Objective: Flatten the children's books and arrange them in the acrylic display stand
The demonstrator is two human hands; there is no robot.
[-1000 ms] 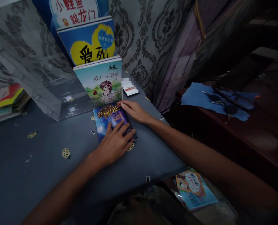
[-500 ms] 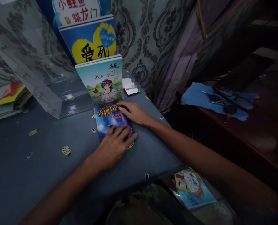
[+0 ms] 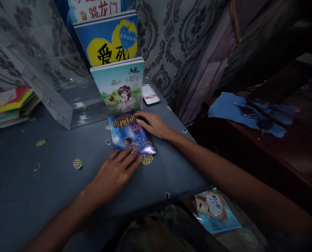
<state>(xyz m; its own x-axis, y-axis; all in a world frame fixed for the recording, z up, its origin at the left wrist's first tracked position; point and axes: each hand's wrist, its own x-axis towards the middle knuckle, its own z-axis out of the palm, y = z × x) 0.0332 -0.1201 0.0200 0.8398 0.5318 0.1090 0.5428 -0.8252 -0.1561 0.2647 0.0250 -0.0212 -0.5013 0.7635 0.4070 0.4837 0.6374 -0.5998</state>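
A blue paperback book (image 3: 129,134) with gold lettering and a dark-haired figure lies face up on the table. My left hand (image 3: 120,166) rests palm down at its lower edge, fingers spread, the fingertips over the bottom of the cover. Over the upper right part of the book lies my right hand (image 3: 154,125), fingers stretched out and thumb apart. Just behind, a green-and-teal book (image 3: 123,85) leans upright in a clear acrylic stand (image 3: 57,108). A blue-and-yellow book (image 3: 106,38) and a taller blue book (image 3: 100,8) stand farther back in it.
A phone (image 3: 150,94), partly blurred out, lies right of the stand. A stack of books (image 3: 10,108) is at the left. Below the table's front edge sits another book (image 3: 217,211). On the dark red surface at right, a blue cloth (image 3: 224,110) carries dark tools.
My left hand has slid down and left off the middle of the blue book, uncovering the figure on its cover. My right hand stays at the upper right. The view has shifted slightly.
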